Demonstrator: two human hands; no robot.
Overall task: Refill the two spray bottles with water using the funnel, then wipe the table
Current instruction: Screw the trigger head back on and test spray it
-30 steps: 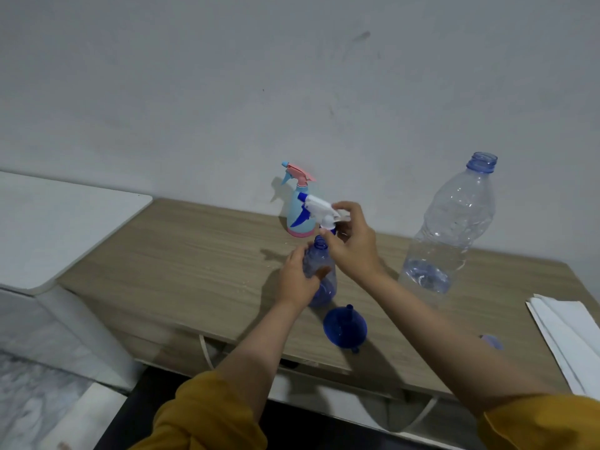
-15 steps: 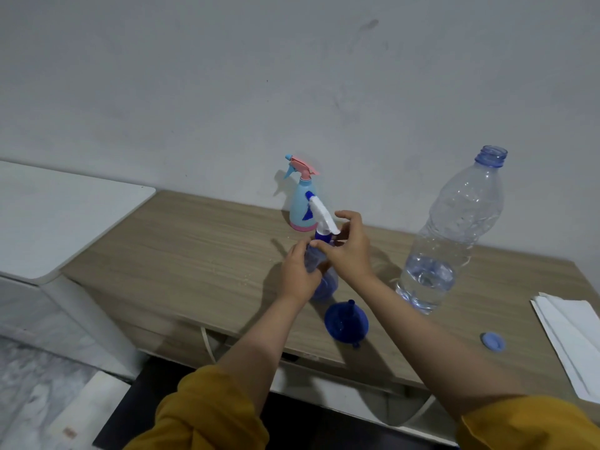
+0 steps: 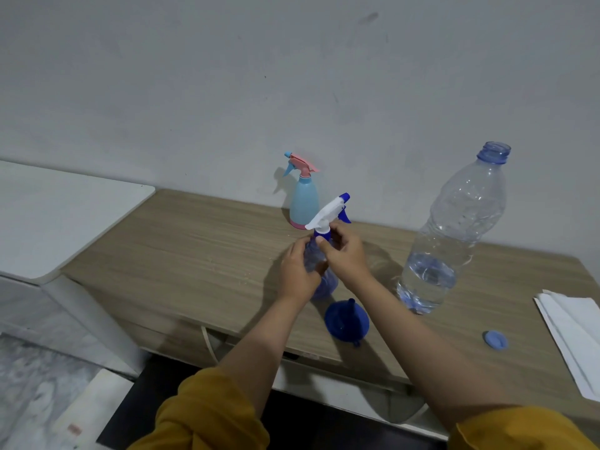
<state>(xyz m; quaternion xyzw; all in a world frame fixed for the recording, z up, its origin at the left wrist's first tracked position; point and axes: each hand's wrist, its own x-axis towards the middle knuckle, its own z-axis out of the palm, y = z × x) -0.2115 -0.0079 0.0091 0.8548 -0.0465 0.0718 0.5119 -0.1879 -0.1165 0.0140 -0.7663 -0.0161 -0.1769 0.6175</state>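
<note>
Where my left hand [image 3: 297,271] wraps the blue spray bottle [image 3: 319,274], most of its clear body is hidden; only the lower bulge shows. My right hand [image 3: 345,254] pinches its blue collar under the white trigger head [image 3: 328,213]. Nearer the table's [image 3: 194,245] front edge, the blue funnel [image 3: 346,321] sits mouth-down, with a small blue cap [image 3: 495,339] and white paper [image 3: 574,332], cut off, toward the right edge. Behind, the open water bottle [image 3: 454,232] stands partly filled. At the back edge stands the pale blue spray bottle [image 3: 303,198], pink-topped.
</note>
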